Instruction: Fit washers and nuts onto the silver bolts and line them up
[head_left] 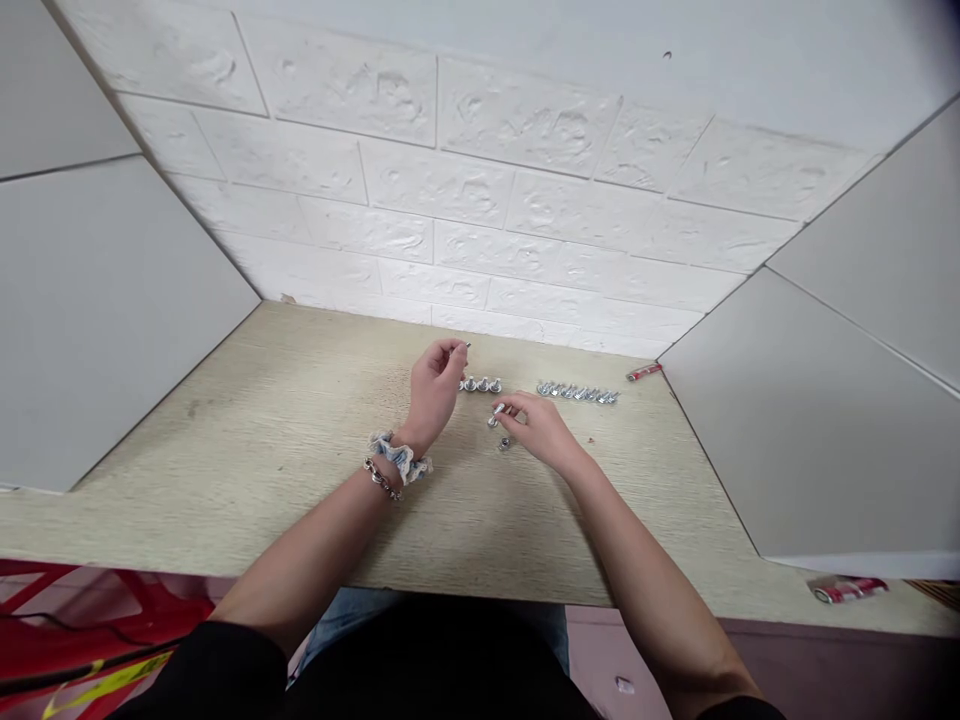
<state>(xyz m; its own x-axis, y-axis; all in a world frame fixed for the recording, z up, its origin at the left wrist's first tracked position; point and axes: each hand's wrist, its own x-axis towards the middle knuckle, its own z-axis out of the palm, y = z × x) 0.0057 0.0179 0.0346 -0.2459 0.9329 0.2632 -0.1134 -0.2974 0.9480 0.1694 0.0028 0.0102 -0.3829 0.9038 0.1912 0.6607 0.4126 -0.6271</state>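
Note:
My left hand (437,390) is closed in a pinch above the table, and the dark tip of a small metal piece sticks out past the thumb; the rest is hidden by the fingers. Between the fingertips of my right hand (536,425) is a small shiny metal fitting (495,415), held tilted just over the tabletop. A loose metal fitting (504,443) lies just below it. Behind the hands stands a short row of similar metal fittings (482,385), partly covered by my left hand. Further right runs a longer row of slim metal pieces (577,392), set close together.
The pale wooden table (247,420) ends at a white brick-pattern wall (472,180). Grey panels (112,320) flank it on both sides. A red can-like cylinder (643,372) lies by the right panel, another red cylinder (847,590) at the front right edge. A red stool (97,600) stands lower left.

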